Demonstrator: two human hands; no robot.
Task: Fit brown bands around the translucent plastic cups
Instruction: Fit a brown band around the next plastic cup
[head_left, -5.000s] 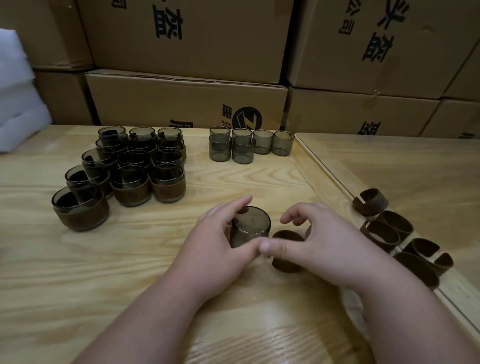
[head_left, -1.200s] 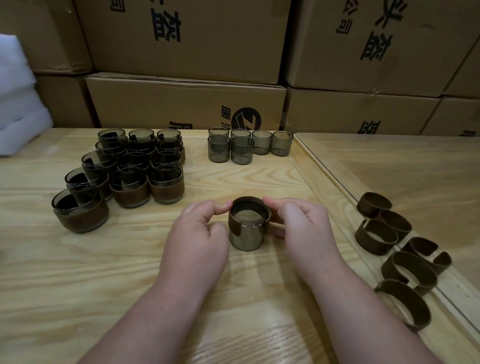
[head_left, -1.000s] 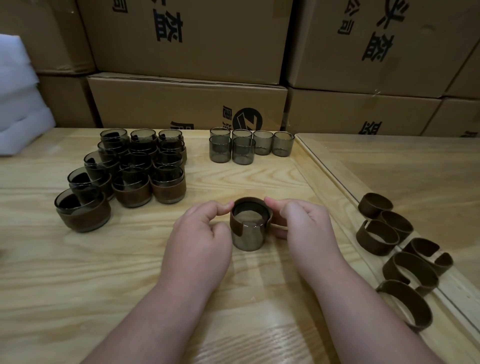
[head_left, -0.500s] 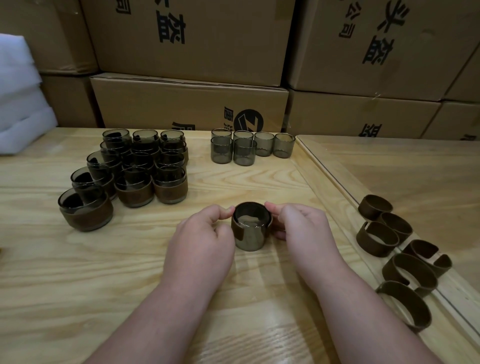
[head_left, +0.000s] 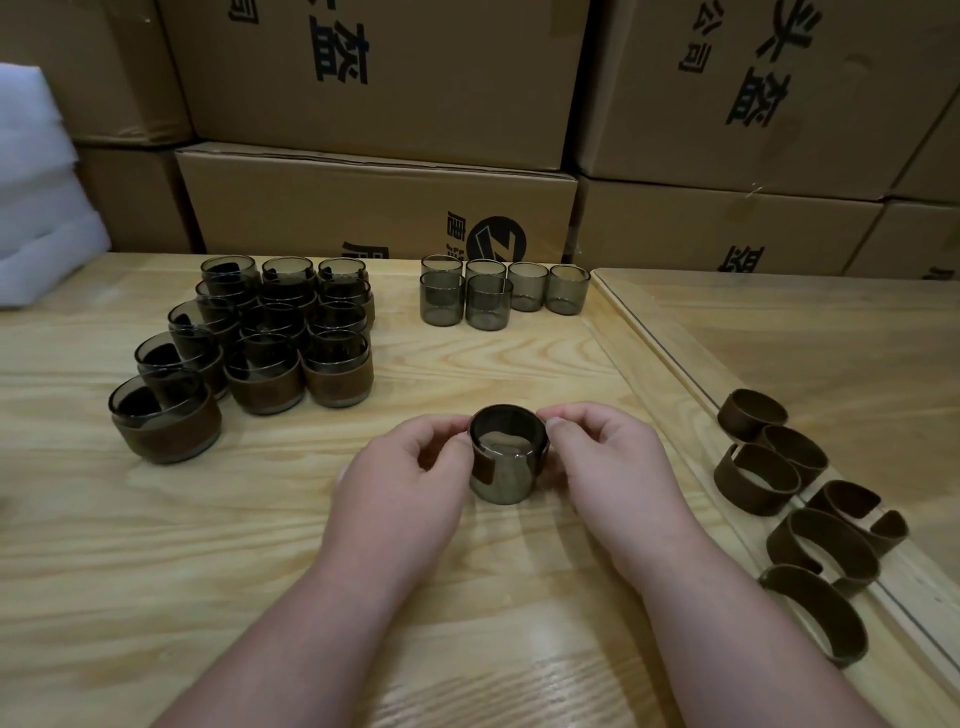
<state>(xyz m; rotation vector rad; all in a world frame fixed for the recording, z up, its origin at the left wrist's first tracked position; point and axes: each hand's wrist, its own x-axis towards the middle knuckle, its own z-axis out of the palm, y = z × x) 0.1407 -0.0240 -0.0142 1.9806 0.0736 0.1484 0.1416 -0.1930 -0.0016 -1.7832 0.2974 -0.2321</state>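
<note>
A translucent grey cup (head_left: 511, 480) stands upright on the wooden table (head_left: 260, 519), with a brown band (head_left: 483, 465) wrapped round its upper part and an open gap at the front. My left hand (head_left: 402, 480) pinches the band at the cup's left side. On the cup's right side, my right hand (head_left: 610, 467) pinches the band with curled fingers. Several bare cups (head_left: 488, 301) stand at the back centre. Loose brown bands (head_left: 810, 519) lie curled at the right.
Several stacked cups with bands fitted (head_left: 270, 343) crowd the back left. Cardboard boxes (head_left: 374, 197) wall off the far edge. White foam (head_left: 36, 197) sits at the far left. A raised wooden ridge (head_left: 654, 338) runs diagonally between the two table surfaces.
Five seconds ago the band lay beside the bare cup; now it sits round the cup. Over the last second both hands have pressed it slightly lower.
</note>
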